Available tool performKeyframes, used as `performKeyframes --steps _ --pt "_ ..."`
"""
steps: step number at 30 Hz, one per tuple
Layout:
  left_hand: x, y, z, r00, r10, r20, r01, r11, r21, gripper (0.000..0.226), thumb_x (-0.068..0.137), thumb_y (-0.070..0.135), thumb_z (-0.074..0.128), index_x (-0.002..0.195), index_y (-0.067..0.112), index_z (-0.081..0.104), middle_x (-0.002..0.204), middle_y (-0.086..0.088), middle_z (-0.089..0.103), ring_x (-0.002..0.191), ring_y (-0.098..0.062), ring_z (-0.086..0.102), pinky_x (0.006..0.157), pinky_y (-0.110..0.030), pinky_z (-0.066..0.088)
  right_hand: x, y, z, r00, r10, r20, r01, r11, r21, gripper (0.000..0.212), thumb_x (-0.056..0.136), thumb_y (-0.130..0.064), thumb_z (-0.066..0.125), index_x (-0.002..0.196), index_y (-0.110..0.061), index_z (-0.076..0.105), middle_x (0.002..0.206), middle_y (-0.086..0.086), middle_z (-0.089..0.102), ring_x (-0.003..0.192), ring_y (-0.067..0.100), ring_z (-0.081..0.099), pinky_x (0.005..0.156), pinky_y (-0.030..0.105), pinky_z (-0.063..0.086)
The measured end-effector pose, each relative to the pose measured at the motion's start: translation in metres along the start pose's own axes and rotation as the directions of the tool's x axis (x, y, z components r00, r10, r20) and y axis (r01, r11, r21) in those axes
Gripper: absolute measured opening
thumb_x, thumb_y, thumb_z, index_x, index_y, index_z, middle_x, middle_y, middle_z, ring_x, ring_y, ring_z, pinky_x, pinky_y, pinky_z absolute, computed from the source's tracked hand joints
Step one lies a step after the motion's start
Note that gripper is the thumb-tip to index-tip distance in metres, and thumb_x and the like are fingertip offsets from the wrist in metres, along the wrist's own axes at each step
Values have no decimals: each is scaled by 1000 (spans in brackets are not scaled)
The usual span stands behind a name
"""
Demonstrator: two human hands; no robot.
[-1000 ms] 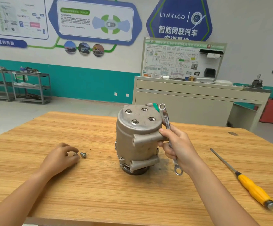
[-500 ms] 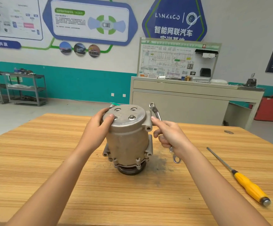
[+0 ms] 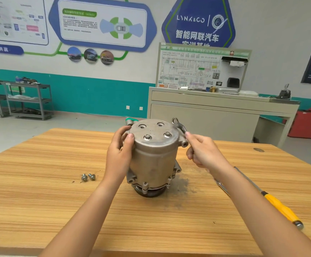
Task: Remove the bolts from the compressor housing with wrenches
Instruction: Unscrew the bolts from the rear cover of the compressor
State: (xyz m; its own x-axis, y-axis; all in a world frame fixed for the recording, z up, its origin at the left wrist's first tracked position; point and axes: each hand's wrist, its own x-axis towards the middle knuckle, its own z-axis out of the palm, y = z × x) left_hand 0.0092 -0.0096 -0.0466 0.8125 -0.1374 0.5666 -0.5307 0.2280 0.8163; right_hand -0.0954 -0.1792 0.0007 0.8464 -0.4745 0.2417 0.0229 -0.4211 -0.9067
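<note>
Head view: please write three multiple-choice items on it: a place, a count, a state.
1. Relative to the grey metal compressor housing, where does the yellow-handled screwdriver lie on the wooden table? A. left B. right C. on top
2. How many loose silver bolts lie on the table? A. one B. two C. four
3. What does the right hand do? A. holds the silver wrench B. lies flat C. holds a bolt

B: its handle lies toward the table's right edge. B: a pair lies left of the housing. A: it grips the wrench shaft.
</note>
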Motion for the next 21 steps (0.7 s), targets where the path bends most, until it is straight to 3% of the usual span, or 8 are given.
performKeyframes --steps 2,4,5,7,9,13,17,21 --pt "-6 0 7 999 34 -7 -34 999 7 22 99 18 44 112 33 53 103 27 55 93 23 51 70 1 39 -9 -4 -8 988 -139 -63 121 964 -235 39 98 -36 34 81 -9 58 52 -2 49 35 1 38 40 15 29" --pt "-8 0 13 998 51 -25 -51 999 12 23 99 18 44 113 34 52 104 30 53 93 25 49 69 3 37 -21 -10 -18 952 -297 -74 240 875 -420 32 97 -33 36 79 -22 60 56 -6 54 49 2 47 51 24 35" --pt "-9 -1 15 998 55 -35 -55 998 15 23 99 19 44 113 35 51 104 31 52 93 25 49 70 2 37 -27 -12 -23 938 -342 -60 264 815 -516 27 96 -34 38 89 -33 64 65 -7 62 61 6 54 57 26 38" --pt "-10 -2 18 997 61 -49 -60 998 14 23 98 20 44 113 36 51 105 31 51 94 26 48 72 2 37 -38 -18 -29 922 -385 -30 259 673 -693 30 95 -38 39 117 -39 59 93 -6 70 86 19 62 71 30 46" --pt "-11 -4 20 997 51 -57 -51 999 0 23 97 23 44 116 35 51 107 32 50 96 28 45 76 3 36 -43 -23 -31 914 -406 2 254 567 -784 33 95 -40 39 124 -40 53 105 -4 68 97 24 61 77 35 49" --pt "-13 -4 22 994 43 -97 -44 999 -15 33 86 40 42 118 36 51 107 35 50 99 29 44 77 4 35 -41 -34 -25 915 -401 29 234 472 -850 32 97 -39 35 126 -40 49 108 1 67 96 30 61 74 36 50" --pt "-16 -3 26 991 39 -127 -43 999 -28 35 85 42 42 118 37 51 108 35 50 99 29 44 75 4 35 -39 -41 -16 892 -445 82 223 274 -936 31 99 -35 31 123 -30 50 99 6 67 91 32 61 62 34 43" --pt "-17 -1 33 991 43 -128 -44 999 -5 32 85 43 43 116 41 50 110 35 50 107 19 47 90 -10 40 -38 -43 -10 897 -425 125 159 46 -986 29 95 -15 37 122 -19 47 64 1 47 74 29 57 43 27 20"
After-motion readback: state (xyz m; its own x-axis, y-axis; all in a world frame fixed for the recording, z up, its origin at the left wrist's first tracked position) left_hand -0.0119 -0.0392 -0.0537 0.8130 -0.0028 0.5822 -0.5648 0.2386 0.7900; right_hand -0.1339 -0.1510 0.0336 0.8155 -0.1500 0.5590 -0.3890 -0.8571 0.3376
